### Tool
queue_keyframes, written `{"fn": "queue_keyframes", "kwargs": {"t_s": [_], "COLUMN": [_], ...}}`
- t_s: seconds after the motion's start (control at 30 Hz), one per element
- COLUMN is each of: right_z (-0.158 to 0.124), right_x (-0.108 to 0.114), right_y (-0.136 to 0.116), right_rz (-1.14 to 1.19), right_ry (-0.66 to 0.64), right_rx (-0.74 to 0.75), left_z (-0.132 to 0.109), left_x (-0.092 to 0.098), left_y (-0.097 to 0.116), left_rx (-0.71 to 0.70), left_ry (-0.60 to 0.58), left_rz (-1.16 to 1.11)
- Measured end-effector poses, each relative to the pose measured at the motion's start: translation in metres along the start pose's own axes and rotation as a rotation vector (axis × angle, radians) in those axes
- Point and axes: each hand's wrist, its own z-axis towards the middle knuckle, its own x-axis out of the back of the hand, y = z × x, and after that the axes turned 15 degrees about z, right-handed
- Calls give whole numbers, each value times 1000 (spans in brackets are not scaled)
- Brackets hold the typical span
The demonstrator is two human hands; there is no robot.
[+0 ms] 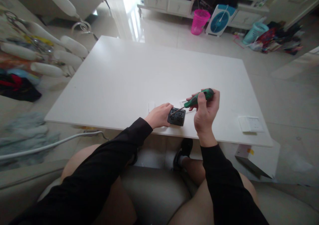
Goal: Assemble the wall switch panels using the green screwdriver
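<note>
My left hand [160, 115] is closed on the left side of a small square black socket module [177, 118], held near the front edge of the white table [129, 75]. In my right hand [205, 113] is a screwdriver [198, 99] with a green and black handle, my fingers wrapped around it. Its shaft slants down to the left, and the tip lies over the left part of the black module; whether it sits in a screw I cannot tell. Behind the module, partly hidden by my right hand, lies a white frame [183, 103].
White switch or socket plates [250, 124] lie at the table's right front corner. Beyond the table stand a pink basket [200, 22], a blue and white fan [219, 20] and a light-blue basket [255, 32]. A box [261, 160] is below the right corner.
</note>
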Motion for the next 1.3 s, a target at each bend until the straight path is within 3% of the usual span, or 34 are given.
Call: {"fn": "queue_keyframes", "kwargs": {"t_s": [0.8,1.3], "right_z": [-1,-9], "right_x": [4,2], "right_y": [8,8], "right_rz": [-69,-107], "right_ry": [-84,-163], "right_rx": [75,40], "left_z": [0,0], "left_x": [2,-1], "left_y": [1,1], "left_rx": [-7,5], "left_ry": [-12,-6], "left_rz": [28,21]}}
